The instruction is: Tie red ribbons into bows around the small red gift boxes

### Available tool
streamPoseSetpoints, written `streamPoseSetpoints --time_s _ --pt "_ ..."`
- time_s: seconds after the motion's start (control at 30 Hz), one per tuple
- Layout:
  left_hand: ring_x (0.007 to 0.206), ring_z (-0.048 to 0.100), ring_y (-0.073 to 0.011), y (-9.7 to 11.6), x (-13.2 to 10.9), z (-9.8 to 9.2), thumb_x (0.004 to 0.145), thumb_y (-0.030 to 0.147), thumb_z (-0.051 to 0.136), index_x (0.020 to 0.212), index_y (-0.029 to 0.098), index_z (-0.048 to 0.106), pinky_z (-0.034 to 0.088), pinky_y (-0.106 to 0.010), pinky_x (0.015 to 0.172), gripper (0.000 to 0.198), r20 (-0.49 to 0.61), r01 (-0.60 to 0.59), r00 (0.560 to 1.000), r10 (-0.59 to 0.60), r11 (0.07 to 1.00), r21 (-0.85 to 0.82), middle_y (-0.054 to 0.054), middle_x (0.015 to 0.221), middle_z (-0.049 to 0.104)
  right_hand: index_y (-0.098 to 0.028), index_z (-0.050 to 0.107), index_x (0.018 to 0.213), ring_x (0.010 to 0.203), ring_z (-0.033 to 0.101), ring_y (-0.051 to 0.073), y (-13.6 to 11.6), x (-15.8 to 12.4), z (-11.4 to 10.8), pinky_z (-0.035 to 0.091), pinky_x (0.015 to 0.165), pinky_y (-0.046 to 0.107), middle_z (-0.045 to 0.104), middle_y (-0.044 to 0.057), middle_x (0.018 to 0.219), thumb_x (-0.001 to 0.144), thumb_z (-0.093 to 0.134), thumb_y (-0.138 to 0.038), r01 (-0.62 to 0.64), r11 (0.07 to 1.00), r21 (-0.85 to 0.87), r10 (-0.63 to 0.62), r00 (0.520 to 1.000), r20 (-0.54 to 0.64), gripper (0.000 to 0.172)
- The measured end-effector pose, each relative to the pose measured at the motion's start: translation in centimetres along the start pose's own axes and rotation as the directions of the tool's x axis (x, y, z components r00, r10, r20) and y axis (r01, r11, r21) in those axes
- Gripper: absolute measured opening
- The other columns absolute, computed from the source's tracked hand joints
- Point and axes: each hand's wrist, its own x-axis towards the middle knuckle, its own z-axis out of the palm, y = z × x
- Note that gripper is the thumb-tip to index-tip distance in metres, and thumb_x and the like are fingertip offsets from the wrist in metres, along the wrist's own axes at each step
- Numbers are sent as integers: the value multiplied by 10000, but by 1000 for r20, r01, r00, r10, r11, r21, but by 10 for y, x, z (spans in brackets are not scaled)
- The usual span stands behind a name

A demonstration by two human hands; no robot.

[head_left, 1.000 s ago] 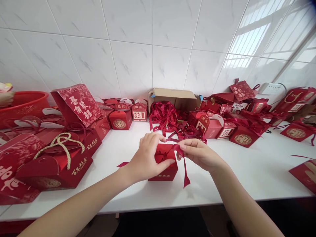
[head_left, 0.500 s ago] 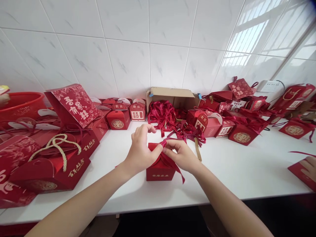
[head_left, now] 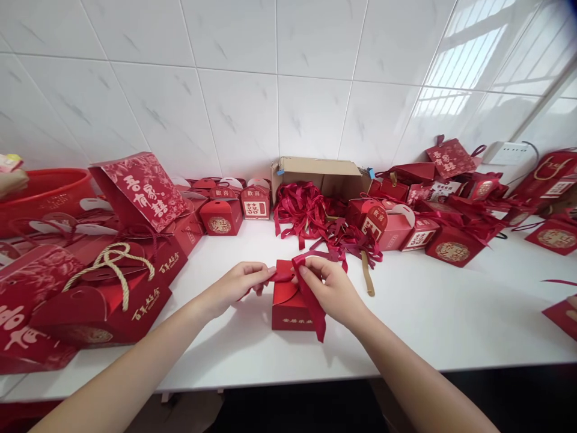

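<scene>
A small red gift box [head_left: 292,317] with gold characters on its front stands on the white table before me. Red ribbon [head_left: 314,305] runs over its top, one tail hanging down the front right. My left hand [head_left: 246,281], left of the box, pinches one part of the ribbon between thumb and fingers. On the other side, my right hand [head_left: 327,287] pinches a raised fold of ribbon above the lid. The box's right side is partly hidden behind the ribbon and my right hand.
A cardboard carton [head_left: 320,168] spills a heap of red ribbons [head_left: 302,207] at the back. Red gift boxes crowd the left, including a rope-handled box [head_left: 108,307], and the right. At far left, a person's hand [head_left: 13,182] is over a red basin [head_left: 54,189]; another hand touches a box [head_left: 563,313] far right.
My left hand has moved left and down, away from my right hand, drawing ribbon sideways. My right hand still pinches ribbon above the box. The view has shifted slightly.
</scene>
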Motion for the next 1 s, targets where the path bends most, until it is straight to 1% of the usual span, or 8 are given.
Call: streamPoseSetpoints --time_s 0.1,0.2,0.3,0.47,0.63,0.7,0.8,1.0 --pt "576 470 -136 15 -14 -10 746 493 620 675 199 594 365 -250 552 303 -147 -217 953 264 937 274 9 628 545 -184 592 728 621 549 153 1 4 4 415 576 263 635 26 696 860 472 -289 -31 996 -85 24 996 -86 207" --pt "733 529 -185 38 -25 -19 781 423 613 727 253 690 394 -332 802 195 -60 -405 834 548 683 608 -15 708 605 -184 613 705 573 508 139 -1 7 4 368 539 257 617 14 648 821 486 -232 -21 968 -249 -4 995 -97 179" --pt "842 517 -220 64 -21 -20 836 371 551 728 310 725 300 -426 947 213 125 -513 749 650 451 730 -28 741 602 -189 624 691 550 459 123 -8 8 -1 329 521 248 582 -5 608 803 463 -178 71 936 -344 -63 997 37 197" --pt "1079 452 -252 80 17 -4 844 290 551 750 302 719 220 -457 992 193 256 -614 655 711 303 729 -22 986 618 -178 597 661 575 439 115 -15 3 -10 347 546 242 558 -15 617 781 519 -184 112 958 -264 -56 976 213 144" --pt "946 499 -240 54 28 11 819 342 583 845 195 618 339 -422 900 153 -283 -432 553 784 560 707 -61 921 591 -175 497 559 563 383 111 -6 3 -6 326 540 250 453 -21 562 854 506 -337 74 982 -175 -64 996 61 337" --pt "786 527 -194 42 19 10 825 388 574 790 186 580 408 -360 805 205 -304 -463 643 703 673 577 -27 775 577 -178 477 558 567 389 112 -4 4 -6 333 547 249 434 -26 566 857 506 -351 85 986 -146 -75 995 70 347" --pt "754 578 -176 29 6 8 774 404 651 814 193 634 456 -303 745 215 -127 -521 793 596 771 366 -20 783 634 -176 524 589 587 434 120 -4 4 -7 359 563 251 491 -19 595 858 513 -358 102 983 -150 -85 990 116 325" --pt "774 633 -180 10 5 13 767 320 678 690 178 671 482 -295 751 162 -194 -458 865 463 886 77 -44 807 694 -204 539 842 752 632 170 1 2 -8 472 706 294 667 19 766 845 568 -347 44 999 15 -45 995 85 146"
